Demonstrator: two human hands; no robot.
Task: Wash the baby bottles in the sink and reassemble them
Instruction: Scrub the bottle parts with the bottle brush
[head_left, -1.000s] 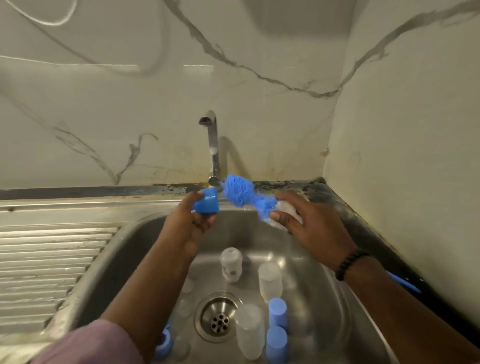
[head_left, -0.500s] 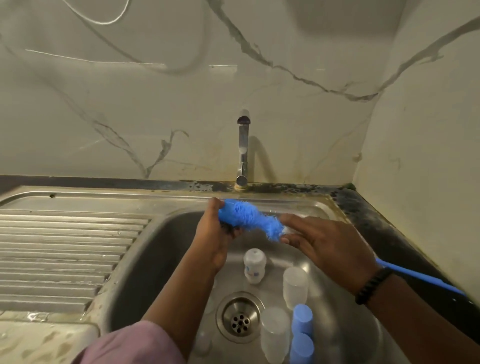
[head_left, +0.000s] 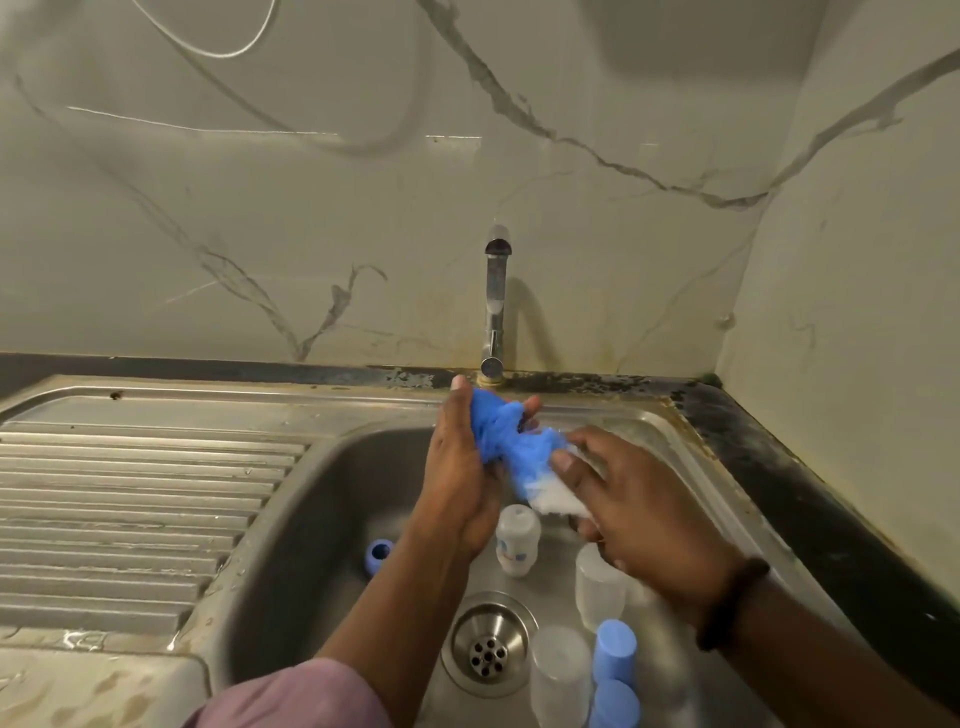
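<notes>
Ribbed drainboard (head_left: 130, 499) at left. Blue bottle ring (head_left: 379, 555) lying against sink (head_left: 311, 545) wall. Left hand (head_left: 462, 467) curled round blue bristles of bottle brush (head_left: 511, 447); right hand (head_left: 631, 512) gripping its white end. Small baby bottle (head_left: 517, 540), translucent cups (head_left: 597, 584) and blue caps (head_left: 615, 649) standing near drain (head_left: 488, 644).

Sink (head_left: 322, 499) is brushed stainless steel, kinda dull and water-spotted, with a ribbed drainboard (head_left: 130, 509). Tap (head_left: 494, 306) is shinier chrome metal. Brush (head_left: 511, 447) looks like fluffy blue and white fibre, wet. Bottles (head_left: 597, 587) are frosted translucent plastic, caps (head_left: 615, 654) smooth matt blue plastic. Wall (head_left: 311, 208) is glossy marble-look slab.
</notes>
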